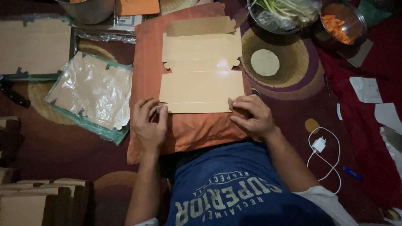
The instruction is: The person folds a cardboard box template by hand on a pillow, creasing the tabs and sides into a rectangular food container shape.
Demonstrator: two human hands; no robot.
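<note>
A flat tan cardboard box blank (202, 67) lies on an orange-brown cushion (188, 129) in front of me. My left hand (150, 124) pinches the blank's near left corner flap. At the near right corner, my right hand (254, 117) presses its fingertips on the small flap. Both hands touch the blank's near edge.
A plastic-wrapped stack of blanks (92, 94) lies to the left, another (33, 46) at far left. Folded boxes (37, 201) sit at the lower left. Metal bowls hold greens (284, 12) and carrot shreds (341, 25). A round flatbread (264, 62) rests on a woven mat. A white charger (319, 144) lies right.
</note>
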